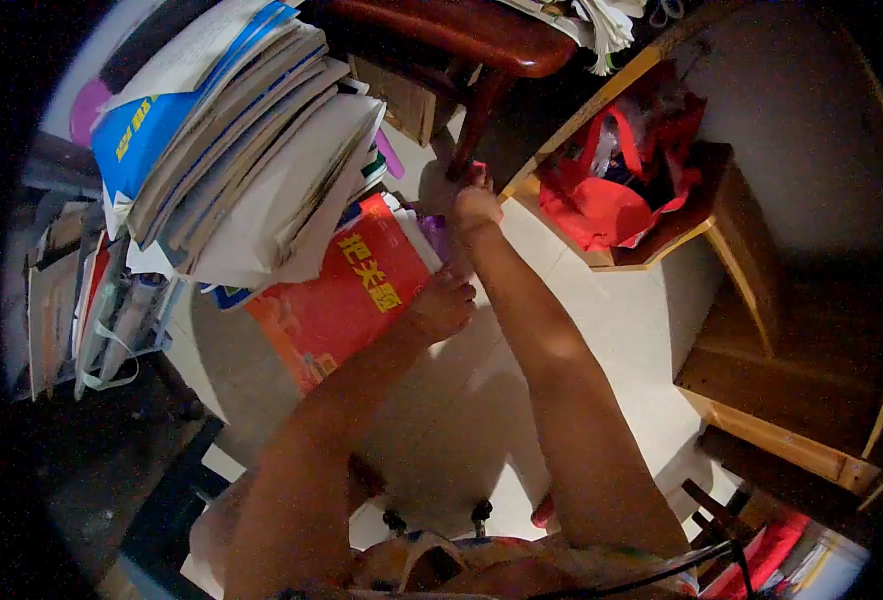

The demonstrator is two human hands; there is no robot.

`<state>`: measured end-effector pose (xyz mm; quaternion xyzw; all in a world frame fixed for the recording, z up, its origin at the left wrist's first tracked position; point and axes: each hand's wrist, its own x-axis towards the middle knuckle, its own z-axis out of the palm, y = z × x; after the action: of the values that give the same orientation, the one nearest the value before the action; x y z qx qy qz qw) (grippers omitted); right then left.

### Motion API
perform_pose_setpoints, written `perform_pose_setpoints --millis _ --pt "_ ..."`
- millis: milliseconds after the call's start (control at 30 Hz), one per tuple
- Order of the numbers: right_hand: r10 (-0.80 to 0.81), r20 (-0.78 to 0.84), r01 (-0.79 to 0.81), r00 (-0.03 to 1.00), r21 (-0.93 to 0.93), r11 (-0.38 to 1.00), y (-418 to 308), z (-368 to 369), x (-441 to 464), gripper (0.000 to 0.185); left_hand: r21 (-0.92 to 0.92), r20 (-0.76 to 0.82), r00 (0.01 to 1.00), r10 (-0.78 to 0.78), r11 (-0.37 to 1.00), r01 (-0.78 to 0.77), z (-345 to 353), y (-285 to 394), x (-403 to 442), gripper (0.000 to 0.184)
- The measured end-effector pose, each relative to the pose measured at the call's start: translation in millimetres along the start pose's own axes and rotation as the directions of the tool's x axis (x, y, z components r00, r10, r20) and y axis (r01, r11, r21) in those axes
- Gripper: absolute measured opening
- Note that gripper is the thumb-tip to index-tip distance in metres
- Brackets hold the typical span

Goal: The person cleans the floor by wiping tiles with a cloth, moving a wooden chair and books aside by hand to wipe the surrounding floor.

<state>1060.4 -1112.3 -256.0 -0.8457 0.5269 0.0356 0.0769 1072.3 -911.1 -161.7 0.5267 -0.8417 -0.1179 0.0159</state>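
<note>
A red book [339, 300] with yellow lettering lies partly under a tall leaning stack of books and papers [251, 150]. My left hand [446, 306] is at its right edge, fingers curled in against it. Beyond, my right hand [478, 205] reaches forward beside a dark chair leg [483, 120]. Its fingers are closed, with a small pinkish spot at their tips; what they hold I cannot make out. Something purple [434, 236] shows between the red book and my right hand.
A dark red wooden chair [461, 35] stands at the top. To the right, a red bag [601, 200] sits on a wooden shelf [651, 262]. Files and folders [91, 310] stand at the left. Pale floor tiles [611, 330] lie below my arms.
</note>
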Motion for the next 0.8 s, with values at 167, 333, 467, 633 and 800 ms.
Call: perform_pose_setpoints --millis 167,333,467,633,800 --pt "0.179 0.145 -0.183 0.973 0.015 0.983 -17 -19 34 0.047 -0.435 -0.291 0.953 -0.083 0.899 -0.054 97 -16 5 0.025" --pt "0.072 0.444 0.005 0.893 -0.170 0.985 -9 -13 46 0.050 0.028 -0.472 0.881 0.025 1.000 -0.013 30 -3 -2 0.029" --pt "0.177 0.341 -0.203 0.923 0.042 0.978 -6 15 32 0.052 -0.062 -0.326 0.942 -0.079 0.996 0.062 43 -1 7 0.033" --pt "-0.170 0.195 0.200 0.966 -0.143 0.969 23 109 12 0.050 0.027 -0.159 0.986 -0.048 0.998 0.053 38 -2 8 0.027" --pt "-0.448 0.161 0.469 0.880 -0.133 0.873 52 30 -80 0.062 0.101 -0.227 0.971 -0.071 0.990 0.097 46 0 5 0.023"
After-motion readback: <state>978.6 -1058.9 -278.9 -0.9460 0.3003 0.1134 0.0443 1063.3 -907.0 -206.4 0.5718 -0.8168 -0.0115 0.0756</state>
